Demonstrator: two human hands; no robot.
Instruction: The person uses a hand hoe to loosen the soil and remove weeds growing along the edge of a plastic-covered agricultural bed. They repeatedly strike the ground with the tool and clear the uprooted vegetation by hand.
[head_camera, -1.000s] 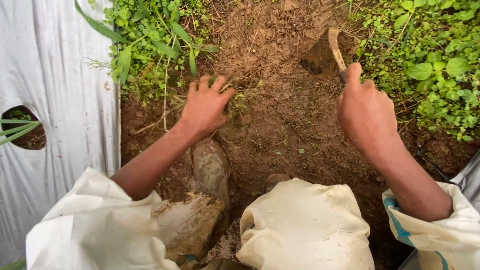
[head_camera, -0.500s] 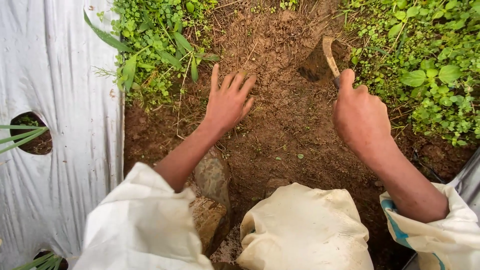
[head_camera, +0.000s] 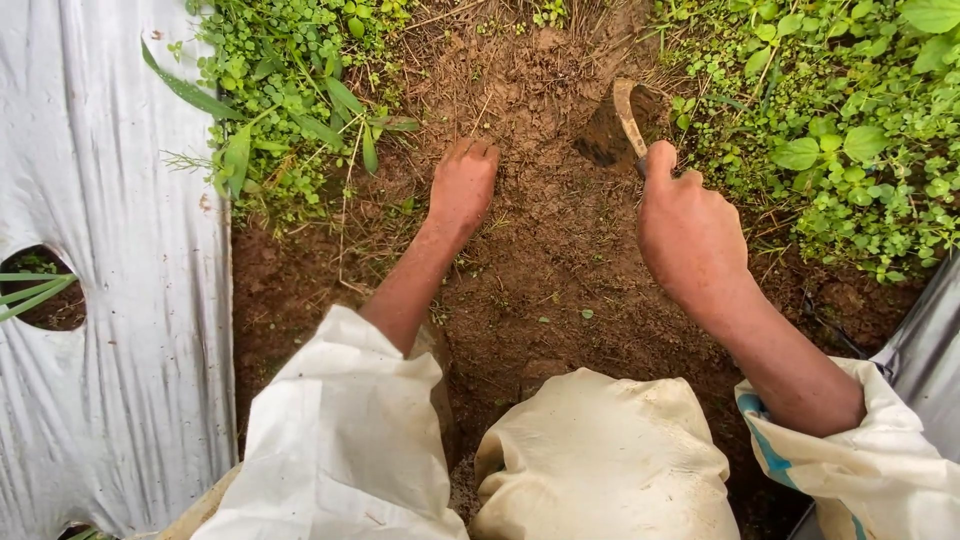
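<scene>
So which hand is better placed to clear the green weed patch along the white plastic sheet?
Probably the left hand: it lies curled on bare brown soil beside that green weed patch, holding no tool. The right hand grips a curved metal blade farther away.

The person wears loose cream-white sleeves (head_camera: 340, 430) pushed up the bare forearms, the right cuff (head_camera: 775, 455) edged with a teal stripe, and soil-smudged cream trousers (head_camera: 600, 460).

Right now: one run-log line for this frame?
left hand: curled on soil | right hand: gripping curved blade tool | weeds: both sides
</scene>
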